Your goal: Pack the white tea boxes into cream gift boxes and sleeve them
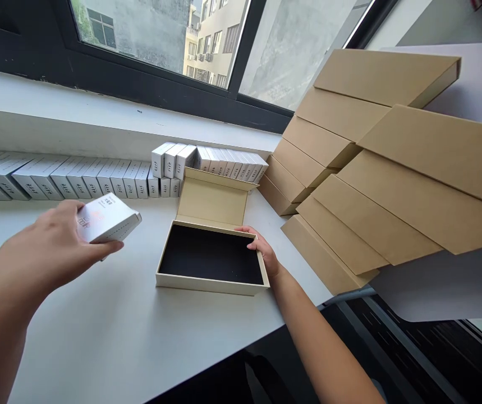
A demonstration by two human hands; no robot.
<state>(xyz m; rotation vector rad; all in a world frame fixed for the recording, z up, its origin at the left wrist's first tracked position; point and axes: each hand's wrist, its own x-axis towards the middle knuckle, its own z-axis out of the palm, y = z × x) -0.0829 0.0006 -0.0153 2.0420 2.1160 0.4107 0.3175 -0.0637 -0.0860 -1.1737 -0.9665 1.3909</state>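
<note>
- Here, left hand [62, 238] at left of frame, closed around small white carton [106, 219], held above white table [110, 331].
- Orange mark and dark print on carton, too blurred to read.
- Right hand [265, 251] at centre, fingers curled over right rim of open gift box [211, 258], black-lined, lid upright.
- Row of white cartons [76, 179] across upper left, small dark print, unreadable.
- Stacked kraft boxes [371, 168] crowding right; bare tabletop lower left, edge running toward bottom centre.
</note>
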